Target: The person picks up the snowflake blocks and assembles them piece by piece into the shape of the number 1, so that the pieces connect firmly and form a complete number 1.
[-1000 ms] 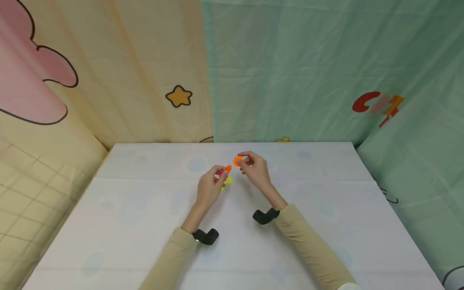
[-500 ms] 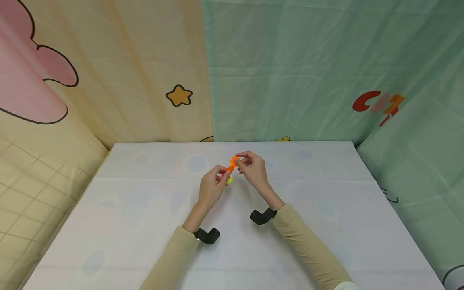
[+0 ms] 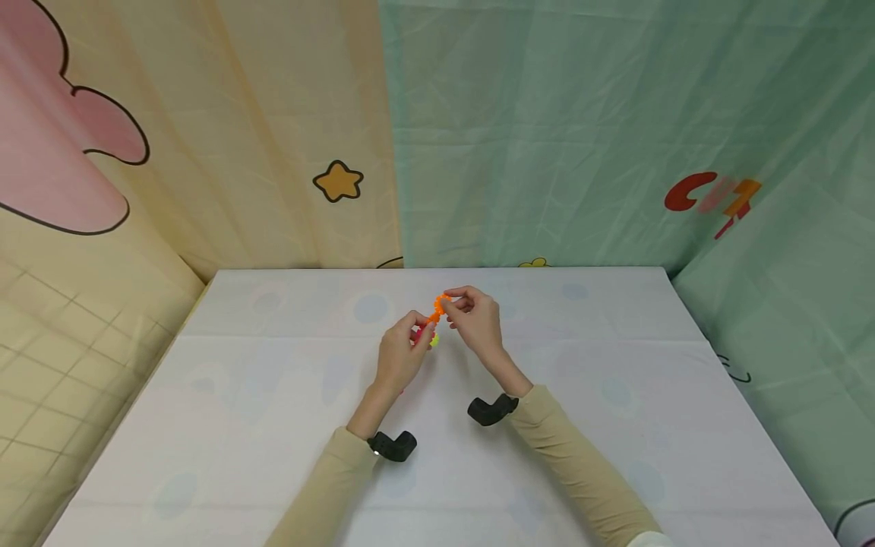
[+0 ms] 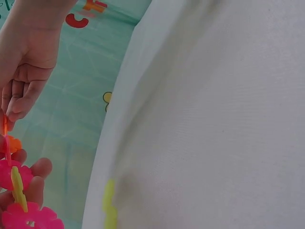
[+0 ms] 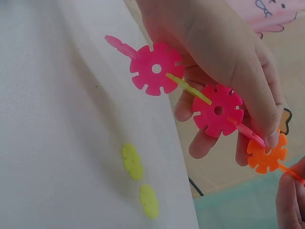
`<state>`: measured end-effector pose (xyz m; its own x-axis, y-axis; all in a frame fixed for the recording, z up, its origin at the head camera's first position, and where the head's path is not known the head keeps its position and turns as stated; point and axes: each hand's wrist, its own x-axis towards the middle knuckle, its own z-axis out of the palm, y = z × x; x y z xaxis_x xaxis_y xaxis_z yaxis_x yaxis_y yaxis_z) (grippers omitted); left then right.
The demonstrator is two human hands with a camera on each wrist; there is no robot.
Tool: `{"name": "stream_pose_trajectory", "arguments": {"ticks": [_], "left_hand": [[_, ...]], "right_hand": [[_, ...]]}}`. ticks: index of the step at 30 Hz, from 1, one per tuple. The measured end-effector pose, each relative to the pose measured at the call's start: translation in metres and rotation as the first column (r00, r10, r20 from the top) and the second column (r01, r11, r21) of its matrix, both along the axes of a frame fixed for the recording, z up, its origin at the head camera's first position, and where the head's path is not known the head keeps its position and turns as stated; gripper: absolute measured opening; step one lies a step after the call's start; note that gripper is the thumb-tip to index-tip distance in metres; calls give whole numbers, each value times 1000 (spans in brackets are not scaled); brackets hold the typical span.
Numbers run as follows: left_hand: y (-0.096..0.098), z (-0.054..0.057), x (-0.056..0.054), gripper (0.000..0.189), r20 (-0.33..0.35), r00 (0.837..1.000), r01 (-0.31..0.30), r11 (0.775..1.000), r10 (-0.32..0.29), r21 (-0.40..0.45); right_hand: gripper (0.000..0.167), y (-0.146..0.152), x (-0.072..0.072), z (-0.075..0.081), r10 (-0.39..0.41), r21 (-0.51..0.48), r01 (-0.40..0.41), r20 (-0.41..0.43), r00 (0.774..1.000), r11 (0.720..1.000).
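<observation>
Above the white cloth-covered table point(image 3: 205, 425), the left hand point(image 3: 398, 353) pinched a notched pink, yellow and orange plastic disc chain point(image 5: 209, 123); the right hand point(image 3: 476, 323) pinched an orange notched disc point(image 3: 440, 305) touching its end. Two yellow notched discs point(image 5: 132, 162) lay on the table.

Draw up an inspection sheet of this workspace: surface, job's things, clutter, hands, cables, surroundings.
Surface: white cloth with faint blue spots and creases.
Job's things: a chain of pink, yellow and orange notched discs, held up; two loose yellow discs on the cloth.
Clutter: nothing seen.
Hands: left hand pinches the chain near its orange disc; right hand pinches another orange disc against that one; whether they are locked is unclear.
Cables: nothing seen.
Surroundings: beige hanging with a star; green hanging.
</observation>
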<state>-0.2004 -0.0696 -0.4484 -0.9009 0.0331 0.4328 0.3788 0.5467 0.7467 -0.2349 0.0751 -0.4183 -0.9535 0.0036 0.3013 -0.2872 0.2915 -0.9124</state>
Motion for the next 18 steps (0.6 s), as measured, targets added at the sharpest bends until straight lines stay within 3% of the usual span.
{"name": "stream_pose_trajectory", "arguments": {"ticks": [9, 18], "left_hand": [[2, 0, 0, 10, -37, 999, -6, 1000, 5, -3], [3, 0, 1, 10, -54, 998, -28, 999, 26, -24]], "right_hand": [[14, -3, 0, -2, -46, -30, 46, -8, 999, 999], [12, -1, 1, -3, -43, -11, 43, -8, 999, 999]]}}
